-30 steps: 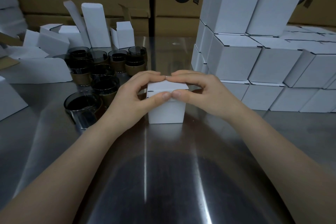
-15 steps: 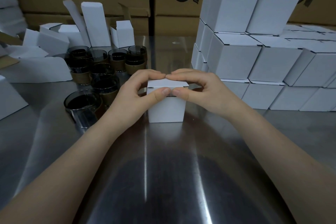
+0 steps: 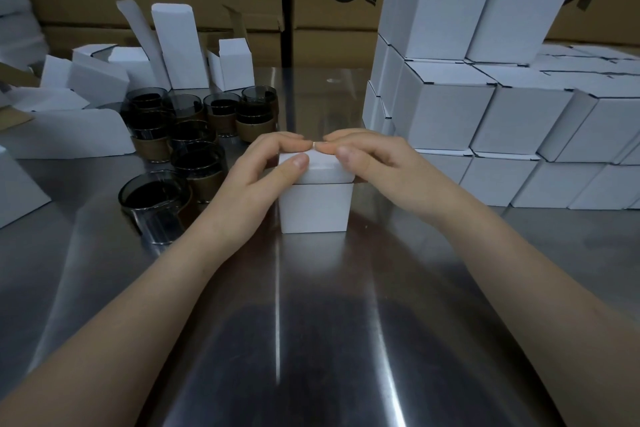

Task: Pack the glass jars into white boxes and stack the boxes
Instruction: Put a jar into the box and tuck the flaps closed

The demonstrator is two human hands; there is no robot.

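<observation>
Under curled fingers (image 3: 277,144): one white box (image 3: 315,208), lid gripped by left hand (image 3: 256,177) and right hand (image 3: 377,166) | leftward: at least nine glass jars (image 3: 197,163) | rightward: dozen-plus stacked boxes (image 3: 446,114)

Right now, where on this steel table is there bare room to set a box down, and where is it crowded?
Bare: the near table in front of the white box, and the strip behind it between the glass jars and the stack of closed boxes. Crowded: jars and open boxes on the left, the stack on the right.
</observation>
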